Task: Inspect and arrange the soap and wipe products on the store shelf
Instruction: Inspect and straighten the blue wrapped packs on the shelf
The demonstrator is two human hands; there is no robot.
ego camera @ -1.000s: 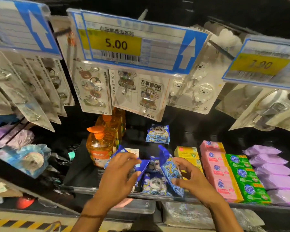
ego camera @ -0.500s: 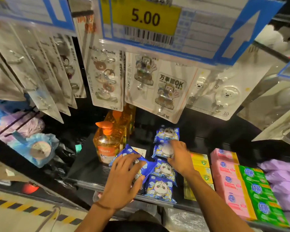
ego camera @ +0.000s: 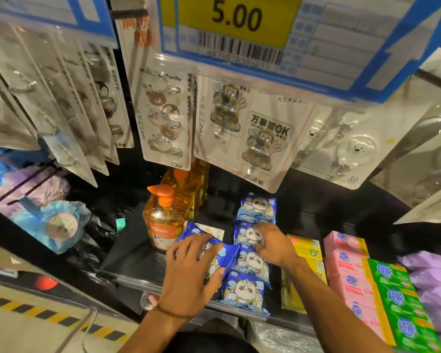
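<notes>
At shelf (ego camera: 130,250) front, a tilted wipe pack (ego camera: 227,252) sat under left hand (ego camera: 189,271), grip curled round it, touching the panda-pack row (ego camera: 245,291). Right hand (ego camera: 275,245) rested on that row, grip bent, pinch unclear. Should be laid flat, face up, flush, clear of soap bottle (ego camera: 161,220).

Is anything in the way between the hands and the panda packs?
No, nothing visible. The left hand holds a tilted pack, and the right hand touches the second pack from the row's back. The soap bottle stands to their left, clear of both.
</notes>
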